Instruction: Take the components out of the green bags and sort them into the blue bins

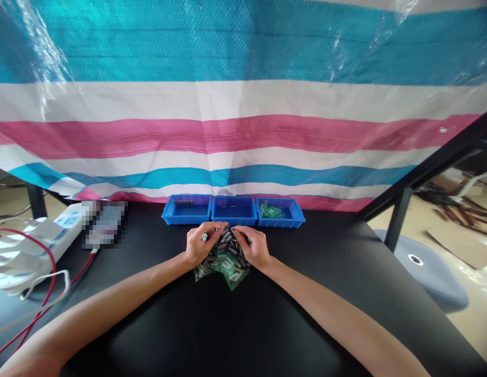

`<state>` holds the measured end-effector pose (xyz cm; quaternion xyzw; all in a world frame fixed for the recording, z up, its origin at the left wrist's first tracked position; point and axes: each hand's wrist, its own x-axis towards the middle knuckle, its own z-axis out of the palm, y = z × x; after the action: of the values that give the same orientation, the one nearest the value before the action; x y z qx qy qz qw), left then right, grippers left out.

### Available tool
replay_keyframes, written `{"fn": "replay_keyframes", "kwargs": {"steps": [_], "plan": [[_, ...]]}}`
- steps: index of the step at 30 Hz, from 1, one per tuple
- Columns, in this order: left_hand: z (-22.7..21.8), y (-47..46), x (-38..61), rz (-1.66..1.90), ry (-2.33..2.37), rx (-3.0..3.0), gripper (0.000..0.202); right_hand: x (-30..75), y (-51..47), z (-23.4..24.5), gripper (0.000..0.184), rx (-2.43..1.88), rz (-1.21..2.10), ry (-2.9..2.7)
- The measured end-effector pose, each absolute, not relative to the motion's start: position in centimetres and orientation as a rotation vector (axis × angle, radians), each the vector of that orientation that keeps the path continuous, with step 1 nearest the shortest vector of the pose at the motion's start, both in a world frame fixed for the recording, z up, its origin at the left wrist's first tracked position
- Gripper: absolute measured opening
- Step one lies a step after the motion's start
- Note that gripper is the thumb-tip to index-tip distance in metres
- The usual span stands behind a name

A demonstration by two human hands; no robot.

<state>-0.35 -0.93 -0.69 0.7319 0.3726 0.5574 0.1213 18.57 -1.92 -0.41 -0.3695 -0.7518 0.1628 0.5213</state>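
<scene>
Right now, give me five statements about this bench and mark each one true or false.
1. The left hand and the right hand both touch the pile of small parts. True.
2. Three blue trays stand side by side behind the pile. True.
3. The green pieces lie in the left-most tray. False: the green pieces lie in the right tray.
4. The table is white. False: the table is black.
5. A white power strip lies to the left of the hands. True.
</scene>
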Motion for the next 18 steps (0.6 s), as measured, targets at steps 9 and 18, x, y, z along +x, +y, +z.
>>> {"fn": "replay_keyframes", "kwargs": {"steps": [9,18], "plan": [[-0.63,-0.96,-0.34,1.622,1.096,2.137,0.01,18.54,-1.9,-0.44,0.018,-0.883,0.382,-1.804],[-0.43,-1.01,-0.25,1.62,1.098,2.135,0.008,18.54,-1.95,-0.32,0.019,-0.889,0.378,-1.811]]}}
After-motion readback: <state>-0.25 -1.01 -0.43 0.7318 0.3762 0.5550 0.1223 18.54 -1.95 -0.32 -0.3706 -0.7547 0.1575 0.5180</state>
